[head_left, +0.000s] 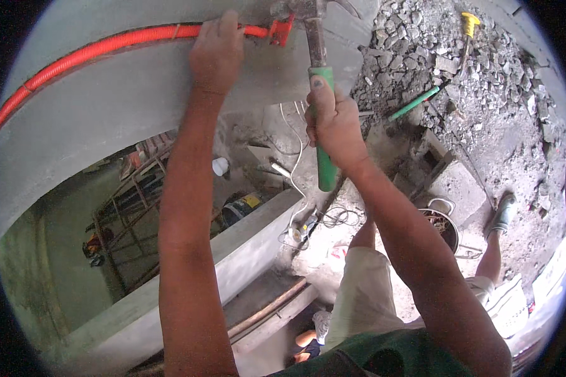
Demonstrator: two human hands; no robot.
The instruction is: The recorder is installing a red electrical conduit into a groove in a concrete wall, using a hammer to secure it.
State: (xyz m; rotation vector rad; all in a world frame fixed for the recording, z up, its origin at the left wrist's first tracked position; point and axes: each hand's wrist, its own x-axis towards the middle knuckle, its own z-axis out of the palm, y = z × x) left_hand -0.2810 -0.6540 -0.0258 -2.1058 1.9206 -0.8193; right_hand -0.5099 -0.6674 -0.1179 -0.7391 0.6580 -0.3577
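An orange corrugated conduit [100, 47] runs along a groove in the grey wall and ends at a small red electrical box [282, 30]. My left hand [217, 56] is closed over the conduit just left of that box, its fingers bent against the wall. In my right hand [336, 122] is a claw hammer [317, 47], gripped round its green handle with the thumb along the front. The hammer's metal head is up beside the red box at the top edge; whether it touches the box I cannot tell.
Broken rubble [497, 113] covers the floor at right, with a yellow-handled tool [469, 25] and a green-handled tool [415, 103] on it. A metal pot [443, 226] stands by a concrete block [459, 188]. White cable [302, 151] hangs mid-view; a metal frame [132, 220] is lower left.
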